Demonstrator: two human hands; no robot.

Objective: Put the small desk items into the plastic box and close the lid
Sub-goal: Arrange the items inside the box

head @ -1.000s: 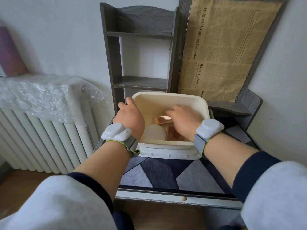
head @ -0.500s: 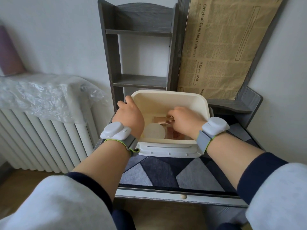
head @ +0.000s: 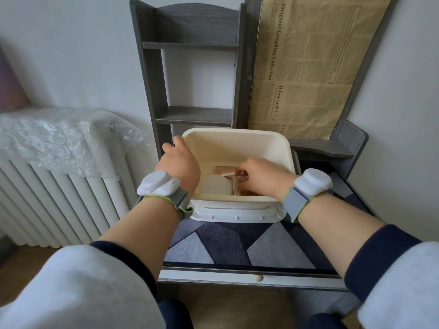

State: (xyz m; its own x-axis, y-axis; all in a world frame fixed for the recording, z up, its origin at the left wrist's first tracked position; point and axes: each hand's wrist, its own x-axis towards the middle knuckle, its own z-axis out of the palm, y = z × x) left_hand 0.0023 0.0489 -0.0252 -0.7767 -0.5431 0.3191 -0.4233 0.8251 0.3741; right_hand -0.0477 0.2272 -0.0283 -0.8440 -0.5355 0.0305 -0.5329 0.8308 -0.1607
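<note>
Hands at the open plastic box (head: 237,135) on a patterned desk mat (head: 228,243)
Head view: left hand (head: 178,163) grips the box's left wall; right hand (head: 260,178), inside, pinches a brown card (head: 224,170) beside 1 white round item (head: 216,185).

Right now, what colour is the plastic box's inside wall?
Plain cream, no pattern, on the plastic box; the head view shows it best.

Cream box (head: 237,143); grey-navy geometric mat (head: 237,245).
</note>
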